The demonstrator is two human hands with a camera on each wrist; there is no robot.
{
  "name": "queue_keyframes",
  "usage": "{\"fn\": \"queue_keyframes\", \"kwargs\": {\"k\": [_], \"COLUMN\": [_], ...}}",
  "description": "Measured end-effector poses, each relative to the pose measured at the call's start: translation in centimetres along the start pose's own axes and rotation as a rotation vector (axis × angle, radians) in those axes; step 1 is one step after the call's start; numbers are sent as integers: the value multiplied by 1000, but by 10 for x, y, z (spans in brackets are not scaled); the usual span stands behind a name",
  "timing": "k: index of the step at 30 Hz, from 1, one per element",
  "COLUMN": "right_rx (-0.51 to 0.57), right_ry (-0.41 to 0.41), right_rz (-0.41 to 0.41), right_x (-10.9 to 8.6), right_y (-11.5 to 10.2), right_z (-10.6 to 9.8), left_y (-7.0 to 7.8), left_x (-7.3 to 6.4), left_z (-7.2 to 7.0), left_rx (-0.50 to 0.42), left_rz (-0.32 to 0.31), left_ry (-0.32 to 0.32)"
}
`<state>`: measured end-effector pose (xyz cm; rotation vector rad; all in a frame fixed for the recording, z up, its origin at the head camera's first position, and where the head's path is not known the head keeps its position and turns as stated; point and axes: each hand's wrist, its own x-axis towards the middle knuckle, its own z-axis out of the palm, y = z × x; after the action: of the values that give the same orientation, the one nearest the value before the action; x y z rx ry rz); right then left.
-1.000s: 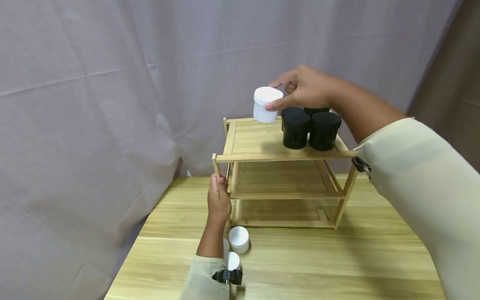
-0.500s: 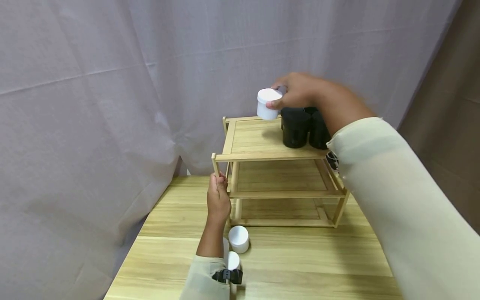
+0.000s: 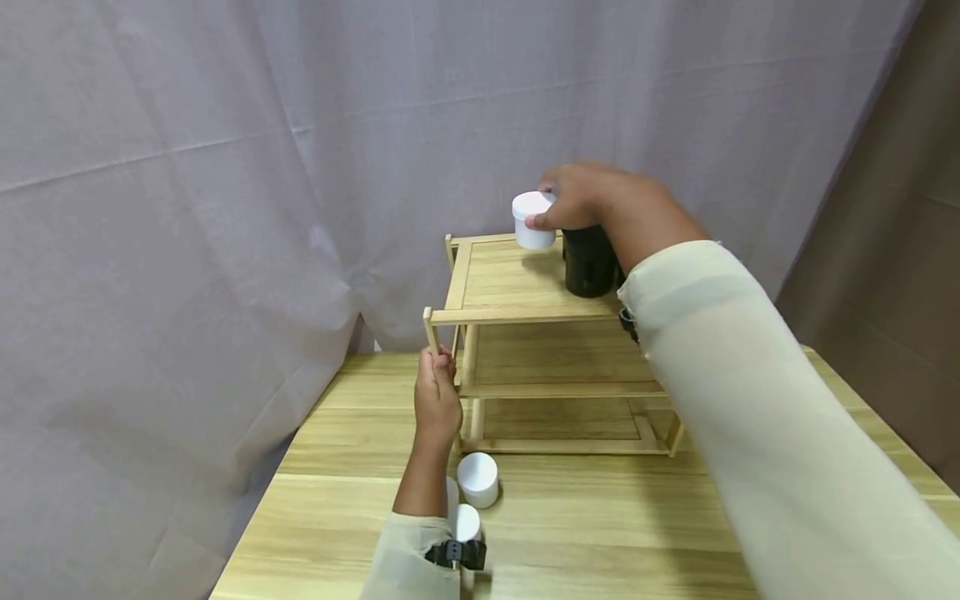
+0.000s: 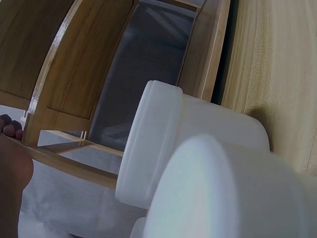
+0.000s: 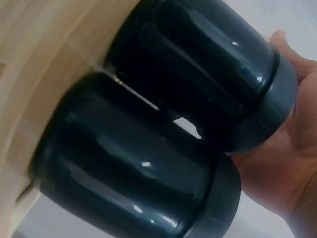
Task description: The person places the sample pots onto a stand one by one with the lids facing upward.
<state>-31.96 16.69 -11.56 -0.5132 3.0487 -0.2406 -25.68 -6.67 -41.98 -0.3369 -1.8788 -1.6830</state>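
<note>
My right hand [image 3: 581,198] pinches a white lidded jar [image 3: 532,223] between thumb and fingers, just above the top shelf of a wooden rack [image 3: 495,273]. Beside it on that shelf stand black lidded jars [image 3: 587,265], partly covered by my hand and sleeve. Two of them fill the right wrist view, the nearer black jar [image 5: 124,163] in front of my right hand [image 5: 287,163]. My left hand [image 3: 437,396] grips the rack's front left post, low under the top shelf. In the left wrist view its fingers [image 4: 11,130] curl at the post.
Several white jars [image 3: 478,482] stand on the wooden table [image 3: 570,517] by my left forearm, in front of the rack. They loom large in the left wrist view, one white jar [image 4: 148,144] near the rack's base. A grey curtain [image 3: 225,208] hangs behind and to the left.
My right hand has come down a little with the white jar, lowering it toward the top shelf. The right forearm has swung left, covering more of the black jars. My left hand stays put.
</note>
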Motion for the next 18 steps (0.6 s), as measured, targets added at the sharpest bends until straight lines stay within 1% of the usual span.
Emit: {"fn": "queue_keyframes", "kwargs": {"k": [5, 10, 13, 18], "right_rx": [-19, -52, -62, -74], "right_ry": [-49, -104, -117, -135], "right_rz": [65, 123, 145, 176], "right_x": [1, -1, -2, -2], "right_y": [-5, -9, -12, -16], "right_z": [0, 1, 3, 5], "left_y": [-1, -1, 0, 0], "left_x": [1, 1, 1, 3], "left_z": [-2, -3, -5, -8], "left_rx": [15, 18, 28, 34], "left_rz": [-6, 16, 26, 19], "left_ry": [5, 5, 8, 15]}}
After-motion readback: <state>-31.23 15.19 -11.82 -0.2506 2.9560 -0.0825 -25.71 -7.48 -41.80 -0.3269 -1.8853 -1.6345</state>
